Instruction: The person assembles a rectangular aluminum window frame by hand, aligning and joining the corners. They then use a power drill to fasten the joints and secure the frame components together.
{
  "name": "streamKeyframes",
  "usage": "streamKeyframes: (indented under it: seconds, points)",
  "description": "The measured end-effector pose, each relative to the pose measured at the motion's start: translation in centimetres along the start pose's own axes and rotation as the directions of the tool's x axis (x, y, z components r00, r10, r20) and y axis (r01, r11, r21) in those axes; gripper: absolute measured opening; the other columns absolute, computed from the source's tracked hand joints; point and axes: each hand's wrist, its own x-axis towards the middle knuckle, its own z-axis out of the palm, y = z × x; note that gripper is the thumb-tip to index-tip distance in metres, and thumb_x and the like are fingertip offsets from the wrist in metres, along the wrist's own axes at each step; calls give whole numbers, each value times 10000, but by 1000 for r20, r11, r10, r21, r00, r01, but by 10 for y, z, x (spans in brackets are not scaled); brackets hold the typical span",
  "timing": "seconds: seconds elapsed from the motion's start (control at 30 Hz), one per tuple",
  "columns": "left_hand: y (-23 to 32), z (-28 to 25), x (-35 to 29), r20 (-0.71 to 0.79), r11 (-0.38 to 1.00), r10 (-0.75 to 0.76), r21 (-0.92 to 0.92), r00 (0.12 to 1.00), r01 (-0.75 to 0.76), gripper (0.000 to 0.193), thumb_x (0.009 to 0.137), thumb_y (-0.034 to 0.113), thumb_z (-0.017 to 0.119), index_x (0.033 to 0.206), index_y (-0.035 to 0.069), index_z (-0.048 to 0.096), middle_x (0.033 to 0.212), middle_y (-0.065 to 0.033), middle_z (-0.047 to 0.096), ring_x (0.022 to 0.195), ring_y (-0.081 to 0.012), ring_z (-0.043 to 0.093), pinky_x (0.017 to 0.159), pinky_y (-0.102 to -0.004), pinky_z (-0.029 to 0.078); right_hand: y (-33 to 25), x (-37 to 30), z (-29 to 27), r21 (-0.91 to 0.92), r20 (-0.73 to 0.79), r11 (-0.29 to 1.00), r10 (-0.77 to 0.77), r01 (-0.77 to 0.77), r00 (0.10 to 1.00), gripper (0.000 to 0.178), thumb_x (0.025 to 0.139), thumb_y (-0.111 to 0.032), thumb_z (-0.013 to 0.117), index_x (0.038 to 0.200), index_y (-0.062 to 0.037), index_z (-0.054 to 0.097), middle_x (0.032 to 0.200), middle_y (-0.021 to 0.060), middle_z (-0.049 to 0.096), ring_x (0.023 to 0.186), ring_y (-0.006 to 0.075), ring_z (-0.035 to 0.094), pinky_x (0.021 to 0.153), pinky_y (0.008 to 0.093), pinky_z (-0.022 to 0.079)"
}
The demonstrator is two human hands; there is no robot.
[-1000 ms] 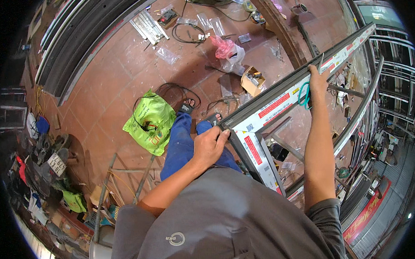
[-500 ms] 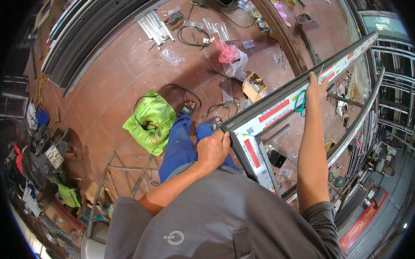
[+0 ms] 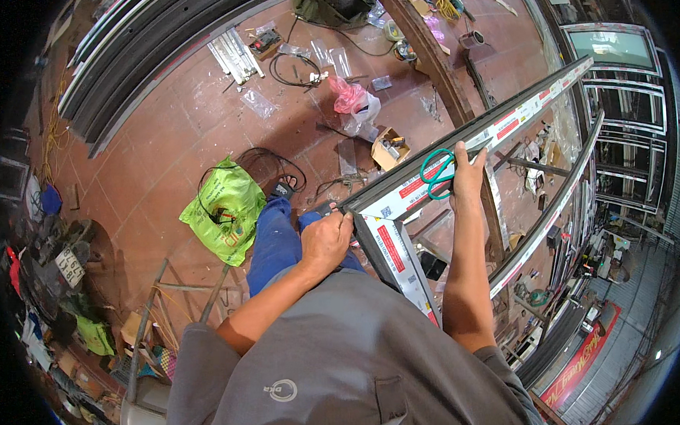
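A dark metal frame [image 3: 396, 263] with white-and-red protective film on its faces is in front of me, its mitred corner close to my body. My left hand [image 3: 326, 241] is closed around that corner, with thumb and fingertips at its outer edge. Farther along the long bar [image 3: 505, 124], my right hand [image 3: 469, 176] grips a pair of scissors [image 3: 438, 188]. Their green handle loops stick out to the left of the fingers, over the film. The blades are mostly hidden by the hand. Whether the right hand also presses on the bar, I cannot tell.
A lime-green bag [image 3: 228, 216] lies on the tiled floor by my feet. Beyond are an open cardboard box [image 3: 389, 148], a pink-and-white plastic bag [image 3: 351, 100] and white strips [image 3: 233, 57]. Dark profiles [image 3: 148, 65] are stacked far left. Framed panels [image 3: 619, 49] stand on the right.
My right hand has slid along the bar toward the corner, and the scissors' green loops now show more fully. My left hand keeps its hold on the corner. The whole view has shifted slightly.
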Motion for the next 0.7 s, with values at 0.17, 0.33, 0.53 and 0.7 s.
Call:
streamKeyframes:
  seconds: [0.17, 0.33, 0.53, 0.7]
  points:
    - [-7, 3, 4, -37, 999, -9, 43, 999, 10, 422, 1011, 314, 602, 726, 4, 635, 727, -265, 651, 695, -482, 657, 627, -578, 478, -22, -40, 7, 189, 61, 980, 54, -64, 997, 907, 1015, -199, 691, 1665, 30, 101, 1578, 247, 425, 1354, 279, 507, 1123, 354, 409]
    - [7, -9, 18, -63, 986, -77, 140, 995, 85, 393, 987, 339, 622, 775, 12, 666, 749, -267, 679, 724, -479, 685, 648, -579, 519, -14, -31, 19, 264, 60, 964, 16, -31, 998, 946, 1019, -239, 696, 1669, 19, 58, 1574, 238, 440, 1341, 293, 524, 1107, 379, 424]
    - [12, -3, 7, -123, 969, 3, 245, 992, 27, 345, 979, 312, 620, 815, 12, 659, 748, -243, 695, 729, -461, 693, 667, -565, 532, -44, -68, 14, 312, 177, 931, 140, -191, 974, 1054, 1000, -360, 726, 1675, -9, -4, 1693, 231, 242, 1523, 323, 329, 1235, 428, 279]
    - [21, -3, 2, -100, 963, 44, 267, 994, -15, 300, 976, 267, 631, 820, 12, 661, 717, -258, 684, 673, -439, 700, 615, -554, 541, -14, -77, 4, -367, 218, 838, -345, 404, 913, 1120, 901, -477, 798, 1663, 11, 138, 1656, 438, 45, 1583, 519, 77, 1275, 513, 167]
